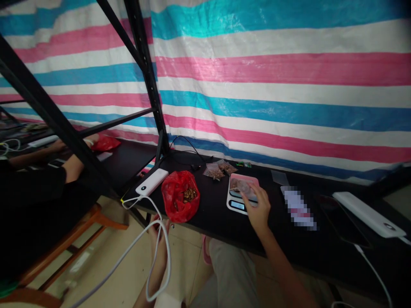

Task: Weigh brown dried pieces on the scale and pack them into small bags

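Note:
My right hand (259, 207) reaches over a white digital scale (229, 204), thumb and fingers pinched at a small clear plastic bag (236, 185) with brown bits inside. The bag is on or just above the scale's platform; I cannot tell which. The scale's display (237, 205) is lit, its digits too small to read surely. My left hand (159, 231) is low at the table's front edge, beneath the red plastic bag (167, 188). White cable loops cross in front of it and its fingers are partly hidden. Small brown pieces (190, 195) lie inside the open red bag.
Two filled clear bags (214, 172) lie behind the scale. A white power bank (151, 182) with a cable stands left, another (364, 214) right beside a dark phone (343, 218). A black metal frame (150, 85) rises at left. Another person's arm (75, 164) is beyond it.

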`<action>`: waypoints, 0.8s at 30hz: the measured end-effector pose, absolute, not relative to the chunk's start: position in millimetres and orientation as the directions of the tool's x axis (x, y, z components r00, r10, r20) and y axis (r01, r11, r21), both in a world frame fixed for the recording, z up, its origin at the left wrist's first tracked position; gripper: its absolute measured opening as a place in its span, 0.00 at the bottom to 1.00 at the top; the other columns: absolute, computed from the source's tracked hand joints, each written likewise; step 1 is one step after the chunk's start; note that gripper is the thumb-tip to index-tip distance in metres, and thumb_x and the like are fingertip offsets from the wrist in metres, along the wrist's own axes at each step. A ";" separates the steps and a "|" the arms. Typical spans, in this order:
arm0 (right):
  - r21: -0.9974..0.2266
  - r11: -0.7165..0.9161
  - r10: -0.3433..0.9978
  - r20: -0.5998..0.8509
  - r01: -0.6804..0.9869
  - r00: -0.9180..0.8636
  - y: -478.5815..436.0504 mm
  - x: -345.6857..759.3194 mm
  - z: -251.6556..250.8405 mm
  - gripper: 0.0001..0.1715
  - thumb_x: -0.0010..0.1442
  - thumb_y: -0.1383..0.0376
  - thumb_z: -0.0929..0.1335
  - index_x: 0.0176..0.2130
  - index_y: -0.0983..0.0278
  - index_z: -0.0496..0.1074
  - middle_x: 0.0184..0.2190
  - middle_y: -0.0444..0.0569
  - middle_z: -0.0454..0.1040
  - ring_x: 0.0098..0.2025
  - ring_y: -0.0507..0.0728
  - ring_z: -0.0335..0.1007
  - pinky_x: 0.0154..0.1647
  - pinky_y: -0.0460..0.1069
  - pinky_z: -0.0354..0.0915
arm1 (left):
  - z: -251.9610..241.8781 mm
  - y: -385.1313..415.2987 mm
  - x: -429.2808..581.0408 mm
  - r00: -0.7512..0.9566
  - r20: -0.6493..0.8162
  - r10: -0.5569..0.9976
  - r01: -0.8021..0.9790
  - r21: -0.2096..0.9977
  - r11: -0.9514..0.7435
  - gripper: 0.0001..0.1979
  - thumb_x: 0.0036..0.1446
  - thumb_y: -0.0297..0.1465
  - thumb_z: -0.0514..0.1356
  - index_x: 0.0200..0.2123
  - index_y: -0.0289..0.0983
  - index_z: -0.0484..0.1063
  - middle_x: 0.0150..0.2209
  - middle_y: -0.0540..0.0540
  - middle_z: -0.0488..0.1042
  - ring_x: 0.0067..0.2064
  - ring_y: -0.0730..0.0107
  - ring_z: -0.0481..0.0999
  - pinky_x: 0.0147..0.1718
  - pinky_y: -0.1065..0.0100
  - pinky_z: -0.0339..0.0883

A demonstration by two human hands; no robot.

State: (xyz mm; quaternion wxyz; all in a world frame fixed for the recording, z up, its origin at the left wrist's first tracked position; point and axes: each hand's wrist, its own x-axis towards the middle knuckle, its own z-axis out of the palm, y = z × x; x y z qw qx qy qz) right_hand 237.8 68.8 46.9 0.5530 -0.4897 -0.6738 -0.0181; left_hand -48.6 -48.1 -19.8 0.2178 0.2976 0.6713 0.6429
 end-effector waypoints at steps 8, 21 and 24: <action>-0.675 0.658 0.751 0.621 0.334 -0.224 70.1 136.2 59.3 0.19 0.56 0.64 0.65 0.49 0.60 0.65 0.44 0.51 0.70 0.46 0.57 0.67 0.44 0.53 0.66 | -5.2 -10.1 -34.1 -0.746 0.197 0.636 0.182 0.979 -0.091 0.27 0.49 0.44 0.57 0.49 0.37 0.60 0.47 0.41 0.63 0.47 0.60 0.66 0.45 0.58 0.64; -0.748 0.284 0.850 0.486 0.600 0.204 38.5 246.3 20.3 0.19 0.56 0.58 0.64 0.47 0.62 0.66 0.43 0.54 0.68 0.40 0.58 0.67 0.39 0.54 0.67 | -45.3 -70.5 -14.3 -0.576 0.583 0.573 0.599 0.778 -0.190 0.08 0.52 0.32 0.56 0.36 0.37 0.68 0.40 0.43 0.68 0.44 0.59 0.69 0.41 0.59 0.66; -0.790 0.164 0.773 0.475 0.590 0.421 50.8 293.0 14.0 0.25 0.54 0.57 0.64 0.50 0.64 0.62 0.44 0.56 0.68 0.39 0.58 0.67 0.39 0.54 0.66 | -45.4 -68.8 -1.4 -0.304 0.657 0.690 0.687 0.653 -0.319 0.06 0.54 0.27 0.53 0.33 0.39 0.69 0.38 0.45 0.68 0.42 0.64 0.69 0.40 0.62 0.65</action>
